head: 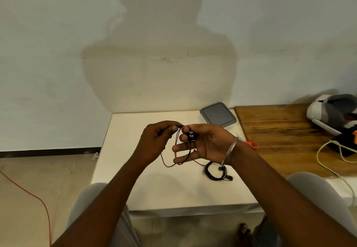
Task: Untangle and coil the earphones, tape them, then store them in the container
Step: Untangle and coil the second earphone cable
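Left hand point(154, 139) pinching earphones point(191, 134) cable, right hand point(204, 143) pinching earbud, above white table point(154, 188)

Left hand point(156, 138): fingers curled, pinching earphone cord point(162, 159). Right hand point(202, 142): palm up, thumb and forefinger pinching earbud point(191, 133), other fingers extended.

— Where is the black thin-wired earphone set point(191, 133)?
— Centre of the frame, lifted, its wire hanging in loose loops.
— Another?
— A second black earphone set point(215, 173), coiled, lies flat to the lower right.
— The grey square plastic container point(218, 114)?
— Upper right of centre, lid on.
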